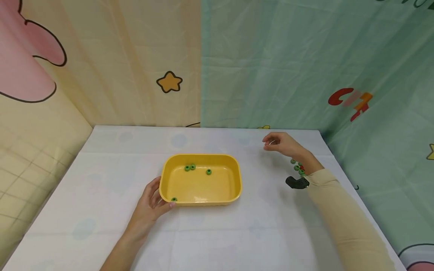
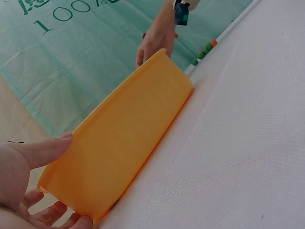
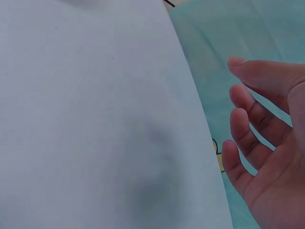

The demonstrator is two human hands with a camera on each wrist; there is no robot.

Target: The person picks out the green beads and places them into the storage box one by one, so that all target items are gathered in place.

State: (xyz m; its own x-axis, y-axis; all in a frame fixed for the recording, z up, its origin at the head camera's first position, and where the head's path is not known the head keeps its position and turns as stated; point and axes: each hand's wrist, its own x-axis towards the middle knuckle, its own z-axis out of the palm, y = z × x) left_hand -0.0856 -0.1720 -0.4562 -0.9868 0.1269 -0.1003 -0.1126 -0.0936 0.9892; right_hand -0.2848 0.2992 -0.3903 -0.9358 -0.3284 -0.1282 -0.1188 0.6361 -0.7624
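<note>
A yellow plastic tray (image 1: 200, 188) sits on the white-covered table, with several green beads (image 1: 193, 166) scattered inside. My left hand (image 1: 150, 203) holds the tray's near left corner. In the left wrist view, the thumb (image 2: 52, 149) lies at the rim while the other fingers (image 2: 55, 213) curl along the tray's side. Off to the right, my right hand (image 1: 279, 143) hovers over the table. Its fingers (image 3: 239, 125) are loosely bent, with nothing seen between them and the thumb. More green beads (image 1: 296, 168) and a red bead (image 1: 301, 168) lie beside the right wrist, partly hidden by the forearm.
The table (image 1: 112, 180) carries a white cloth with faint pale spots. Printed curtains (image 1: 257, 67) hang behind it and along both sides. A black device (image 1: 297, 183) is strapped at the right wrist.
</note>
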